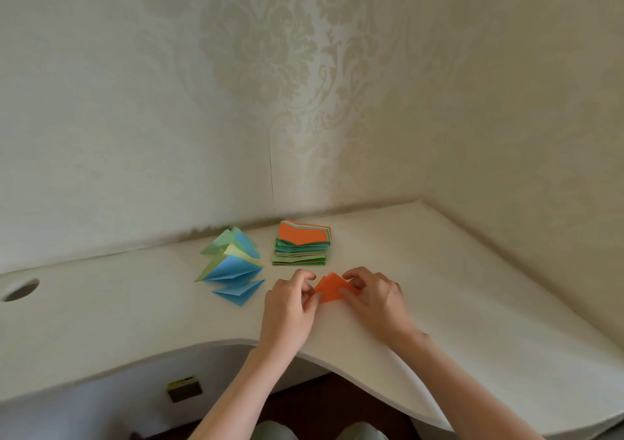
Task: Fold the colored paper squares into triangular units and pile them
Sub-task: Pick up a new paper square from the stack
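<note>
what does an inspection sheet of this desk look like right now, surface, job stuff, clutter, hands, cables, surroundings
surface: white desk with a curved front edge and a round hole at far left.
job's things: orange paper partly folded between the hands; stack of paper squares, orange on top; pile of folded units in blue, green and yellow, left of the stack.
clutter: nothing seen on the desk.
hands: left hand and right hand both pinch the orange paper at its sides.
cables: nothing seen.
surroundings: patterned wallpaper on two walls meeting at a corner; small dark box below the desk edge.
</note>
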Available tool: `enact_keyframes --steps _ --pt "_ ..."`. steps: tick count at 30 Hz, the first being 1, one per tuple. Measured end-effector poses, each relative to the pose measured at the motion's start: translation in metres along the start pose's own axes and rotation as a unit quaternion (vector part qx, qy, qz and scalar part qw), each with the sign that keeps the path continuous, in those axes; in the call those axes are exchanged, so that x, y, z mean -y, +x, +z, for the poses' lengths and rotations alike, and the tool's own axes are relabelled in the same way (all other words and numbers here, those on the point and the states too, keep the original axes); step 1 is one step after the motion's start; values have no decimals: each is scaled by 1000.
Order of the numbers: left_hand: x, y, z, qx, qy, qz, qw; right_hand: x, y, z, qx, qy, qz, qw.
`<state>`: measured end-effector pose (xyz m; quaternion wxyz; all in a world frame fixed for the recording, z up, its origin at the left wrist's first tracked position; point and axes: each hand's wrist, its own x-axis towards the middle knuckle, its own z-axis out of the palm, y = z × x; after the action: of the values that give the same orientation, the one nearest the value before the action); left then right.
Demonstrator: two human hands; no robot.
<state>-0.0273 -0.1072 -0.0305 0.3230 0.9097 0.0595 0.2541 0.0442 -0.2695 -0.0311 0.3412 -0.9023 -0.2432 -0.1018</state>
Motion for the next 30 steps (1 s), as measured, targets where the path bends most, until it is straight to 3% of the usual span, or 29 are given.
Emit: enact_keyframes --steps 9,16,23,30 --pt "-14 -1 15 -17 128 -70 989 2 11 10 8 -6 46 999" --pt "-3 0 6 -15 32 -61 998 -2 16 2 29 93 103 990" --pt "4 0 -4 5 -39 -76 996 -1 15 1 28 115 96 988" --pt "-16 -2 4 6 118 -24 993 -1 10 4 5 118 87 989"
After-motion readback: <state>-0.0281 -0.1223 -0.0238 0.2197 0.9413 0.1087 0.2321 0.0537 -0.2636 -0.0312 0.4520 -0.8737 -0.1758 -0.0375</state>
